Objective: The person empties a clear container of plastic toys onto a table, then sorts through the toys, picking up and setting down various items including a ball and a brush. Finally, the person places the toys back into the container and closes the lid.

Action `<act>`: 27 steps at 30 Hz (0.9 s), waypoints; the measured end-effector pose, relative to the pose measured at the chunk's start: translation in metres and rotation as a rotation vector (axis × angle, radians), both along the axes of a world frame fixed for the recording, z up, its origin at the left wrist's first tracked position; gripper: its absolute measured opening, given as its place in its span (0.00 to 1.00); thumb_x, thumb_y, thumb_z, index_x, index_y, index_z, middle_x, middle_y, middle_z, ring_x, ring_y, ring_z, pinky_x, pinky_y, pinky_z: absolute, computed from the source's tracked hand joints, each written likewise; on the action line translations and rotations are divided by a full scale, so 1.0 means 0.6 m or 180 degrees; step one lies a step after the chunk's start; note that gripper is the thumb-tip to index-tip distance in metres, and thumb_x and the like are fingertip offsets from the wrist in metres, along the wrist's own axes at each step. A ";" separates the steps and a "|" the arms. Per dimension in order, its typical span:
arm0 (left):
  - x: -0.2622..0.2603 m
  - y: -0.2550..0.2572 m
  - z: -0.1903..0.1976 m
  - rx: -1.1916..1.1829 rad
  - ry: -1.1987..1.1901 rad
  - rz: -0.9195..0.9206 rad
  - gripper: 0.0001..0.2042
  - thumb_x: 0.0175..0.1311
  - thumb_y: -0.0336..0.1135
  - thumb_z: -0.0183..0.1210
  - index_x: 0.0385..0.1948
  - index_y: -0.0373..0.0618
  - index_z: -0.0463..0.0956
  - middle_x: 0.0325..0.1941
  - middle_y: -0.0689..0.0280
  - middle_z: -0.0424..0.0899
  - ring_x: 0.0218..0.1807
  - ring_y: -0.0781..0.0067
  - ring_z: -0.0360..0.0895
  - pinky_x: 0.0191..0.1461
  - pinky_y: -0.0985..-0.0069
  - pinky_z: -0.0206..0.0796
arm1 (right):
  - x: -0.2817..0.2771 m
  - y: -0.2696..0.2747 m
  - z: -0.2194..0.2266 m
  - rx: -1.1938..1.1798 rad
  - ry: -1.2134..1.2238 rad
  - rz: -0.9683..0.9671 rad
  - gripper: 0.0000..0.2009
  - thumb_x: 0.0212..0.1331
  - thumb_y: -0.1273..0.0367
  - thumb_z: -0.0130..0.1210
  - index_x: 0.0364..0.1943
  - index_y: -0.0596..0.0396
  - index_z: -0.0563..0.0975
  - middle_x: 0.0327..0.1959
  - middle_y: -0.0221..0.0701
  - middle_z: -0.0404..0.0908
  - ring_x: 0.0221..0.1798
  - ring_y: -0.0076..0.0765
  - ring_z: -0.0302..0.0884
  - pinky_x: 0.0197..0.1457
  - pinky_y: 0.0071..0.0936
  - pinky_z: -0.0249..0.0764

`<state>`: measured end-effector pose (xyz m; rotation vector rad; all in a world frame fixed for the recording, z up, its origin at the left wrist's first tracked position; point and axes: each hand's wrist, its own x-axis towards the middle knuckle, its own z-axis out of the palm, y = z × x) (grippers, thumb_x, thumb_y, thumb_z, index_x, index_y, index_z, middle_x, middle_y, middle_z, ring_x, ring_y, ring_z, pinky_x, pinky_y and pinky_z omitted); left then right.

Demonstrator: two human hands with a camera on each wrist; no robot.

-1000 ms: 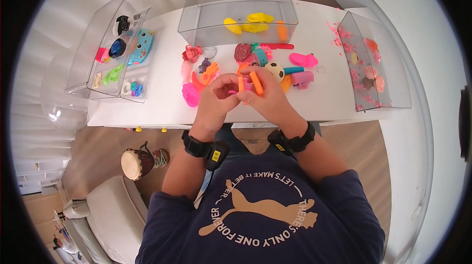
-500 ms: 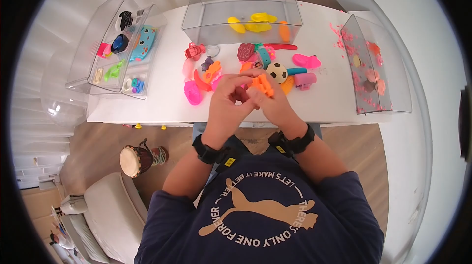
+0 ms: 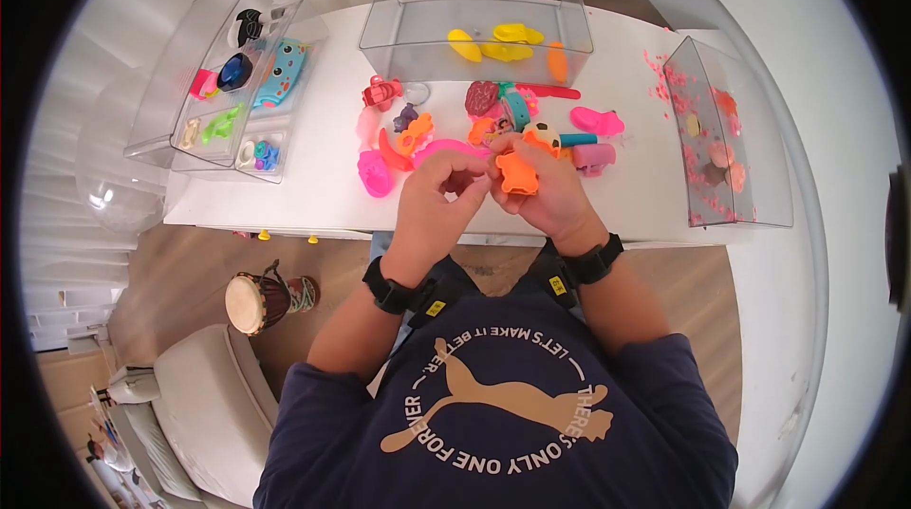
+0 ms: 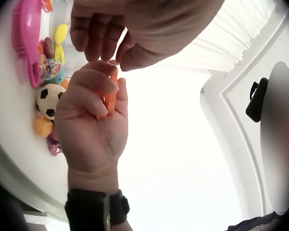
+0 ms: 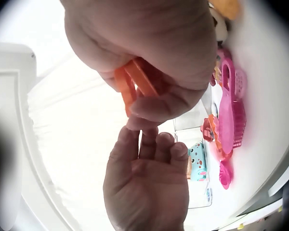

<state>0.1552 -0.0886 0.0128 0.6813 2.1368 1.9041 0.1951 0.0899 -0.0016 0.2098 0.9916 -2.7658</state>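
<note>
My right hand (image 3: 560,196) grips an orange plastic piece (image 3: 518,174) with a wavy outline, above the table's front part. In the right wrist view this orange piece (image 5: 135,82) shows two flat plates side by side, partly hidden by the fingers. Close by on its left is my left hand (image 3: 436,201), fingers loosely bent and holding nothing, its fingertips right at the right hand's fingertips. Just beyond the hands lie a pink slatted toy with a handle (image 5: 227,115), a toy soccer ball (image 4: 50,100) and an orange bow-shaped toy (image 3: 415,133).
A clear bin (image 3: 474,11) with yellow and orange toys stands at the back. Another clear bin (image 3: 707,144) with pink bits is at right, and a clear divided bin (image 3: 157,120) at left. A pink shoe-like toy (image 3: 376,174) lies left of the hands.
The orange piece turned from edge-on to its broad face towards the head camera. My left hand came away from it, while the right hand kept hold and shifted slightly right.
</note>
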 end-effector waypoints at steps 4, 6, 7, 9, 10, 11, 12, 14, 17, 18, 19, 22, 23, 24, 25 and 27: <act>-0.007 -0.031 -0.025 -0.0144 0.0195 0.0388 0.06 0.60 0.25 0.63 0.38 0.40 0.79 0.35 0.66 0.82 0.34 0.79 0.79 0.41 0.80 0.71 | -0.005 0.005 0.032 0.1734 0.0198 -0.0076 0.11 0.67 0.62 0.56 0.46 0.54 0.77 0.33 0.29 0.80 0.29 0.23 0.76 0.28 0.17 0.68; -0.010 -0.056 -0.045 -0.0279 0.0432 0.0757 0.06 0.59 0.24 0.63 0.38 0.39 0.79 0.35 0.65 0.82 0.34 0.76 0.79 0.41 0.79 0.71 | -0.026 0.018 0.047 0.2408 0.0265 -0.0335 0.11 0.66 0.62 0.58 0.45 0.53 0.78 0.32 0.26 0.80 0.27 0.20 0.75 0.28 0.16 0.69; -0.012 -0.070 -0.049 -0.0389 0.0668 0.0994 0.06 0.59 0.23 0.62 0.37 0.39 0.79 0.36 0.64 0.82 0.35 0.75 0.79 0.41 0.78 0.72 | -0.040 0.028 0.061 0.2624 0.0295 -0.0458 0.11 0.65 0.61 0.59 0.42 0.54 0.78 0.31 0.26 0.79 0.28 0.19 0.74 0.28 0.16 0.69; -0.024 -0.099 -0.061 -0.0659 0.1098 0.1451 0.07 0.57 0.22 0.62 0.37 0.39 0.79 0.38 0.61 0.81 0.38 0.70 0.79 0.43 0.75 0.72 | -0.081 0.058 0.100 0.3058 0.0379 -0.0733 0.13 0.64 0.60 0.61 0.37 0.56 0.80 0.30 0.24 0.79 0.29 0.17 0.73 0.29 0.18 0.70; -0.032 -0.116 -0.070 -0.0820 0.1280 0.1670 0.08 0.56 0.22 0.61 0.37 0.39 0.79 0.40 0.60 0.81 0.40 0.66 0.79 0.45 0.73 0.72 | -0.105 0.075 0.125 0.3240 0.0343 -0.0761 0.14 0.62 0.59 0.62 0.37 0.56 0.79 0.29 0.24 0.79 0.29 0.17 0.73 0.30 0.19 0.70; -0.040 -0.132 -0.081 -0.0979 0.1467 0.1894 0.08 0.55 0.21 0.61 0.37 0.39 0.78 0.41 0.58 0.80 0.43 0.62 0.78 0.47 0.70 0.72 | -0.132 0.093 0.145 0.3421 0.0314 -0.0791 0.15 0.61 0.58 0.63 0.36 0.56 0.79 0.29 0.25 0.79 0.30 0.18 0.73 0.30 0.21 0.70; -0.049 -0.150 -0.096 -0.1144 0.1535 0.2005 0.09 0.54 0.22 0.61 0.37 0.39 0.78 0.43 0.57 0.79 0.45 0.59 0.77 0.49 0.68 0.70 | -0.162 0.111 0.153 0.3785 0.0367 -0.0846 0.15 0.60 0.58 0.63 0.37 0.55 0.79 0.29 0.24 0.78 0.29 0.18 0.73 0.29 0.21 0.70; -0.073 -0.179 -0.131 -0.1445 0.1695 0.2233 0.09 0.53 0.23 0.62 0.37 0.39 0.78 0.45 0.54 0.78 0.50 0.53 0.74 0.54 0.62 0.68 | -0.221 0.145 0.163 0.4523 0.0492 -0.1004 0.15 0.59 0.57 0.63 0.39 0.53 0.79 0.27 0.22 0.76 0.28 0.19 0.71 0.28 0.20 0.69; -0.096 -0.198 -0.160 -0.1928 0.1939 0.2396 0.10 0.53 0.25 0.63 0.37 0.39 0.77 0.47 0.53 0.77 0.53 0.49 0.72 0.59 0.57 0.64 | -0.274 0.179 0.176 0.5313 -0.0010 -0.0501 0.19 0.55 0.56 0.65 0.37 0.59 0.79 0.30 0.36 0.81 0.32 0.35 0.80 0.35 0.33 0.75; -0.098 -0.199 -0.163 -0.2032 0.1948 0.2417 0.10 0.52 0.26 0.64 0.36 0.38 0.77 0.47 0.53 0.77 0.53 0.49 0.71 0.59 0.57 0.64 | -0.288 0.187 0.169 0.5590 0.0112 -0.0529 0.18 0.54 0.57 0.64 0.37 0.60 0.79 0.31 0.38 0.82 0.34 0.39 0.81 0.37 0.35 0.76; -0.100 -0.198 -0.162 -0.2027 0.1975 0.2447 0.10 0.52 0.26 0.63 0.36 0.38 0.77 0.48 0.53 0.77 0.53 0.49 0.71 0.59 0.56 0.64 | -0.300 0.196 0.156 0.5862 0.0223 -0.0553 0.18 0.54 0.58 0.63 0.38 0.60 0.79 0.33 0.41 0.83 0.36 0.43 0.82 0.40 0.36 0.76; -0.103 -0.192 -0.161 -0.2021 0.2059 0.2475 0.10 0.53 0.27 0.63 0.37 0.38 0.78 0.48 0.52 0.77 0.53 0.48 0.71 0.59 0.56 0.64 | -0.310 0.207 0.149 0.6229 0.0250 -0.0540 0.19 0.52 0.60 0.62 0.42 0.61 0.80 0.38 0.47 0.84 0.43 0.52 0.82 0.48 0.40 0.77; -0.103 -0.191 -0.161 -0.2013 0.2110 0.2460 0.10 0.53 0.27 0.63 0.37 0.38 0.78 0.48 0.52 0.76 0.53 0.48 0.71 0.59 0.56 0.64 | -0.309 0.205 0.148 0.6273 0.0215 -0.0500 0.19 0.51 0.61 0.61 0.44 0.61 0.80 0.40 0.48 0.84 0.45 0.54 0.82 0.50 0.40 0.76; -0.101 -0.193 -0.163 -0.2019 0.2157 0.2451 0.10 0.53 0.27 0.63 0.37 0.38 0.78 0.48 0.52 0.76 0.53 0.48 0.71 0.58 0.56 0.64 | -0.309 0.204 0.148 0.6419 0.0186 -0.0237 0.20 0.50 0.62 0.61 0.45 0.62 0.80 0.41 0.48 0.84 0.46 0.54 0.82 0.52 0.40 0.76; -0.100 -0.194 -0.164 -0.2056 0.2114 0.2447 0.10 0.53 0.27 0.63 0.37 0.38 0.78 0.48 0.53 0.76 0.53 0.48 0.71 0.58 0.56 0.64 | -0.306 0.199 0.158 0.6555 0.0163 0.0025 0.21 0.50 0.62 0.60 0.47 0.62 0.79 0.42 0.48 0.84 0.47 0.53 0.82 0.53 0.39 0.76; -0.101 -0.193 -0.163 -0.2133 0.2051 0.2430 0.10 0.52 0.27 0.62 0.37 0.38 0.78 0.48 0.53 0.77 0.53 0.49 0.71 0.58 0.56 0.64 | -0.306 0.196 0.159 0.6737 0.0302 0.0166 0.23 0.49 0.63 0.61 0.49 0.62 0.79 0.43 0.49 0.84 0.48 0.52 0.82 0.54 0.38 0.76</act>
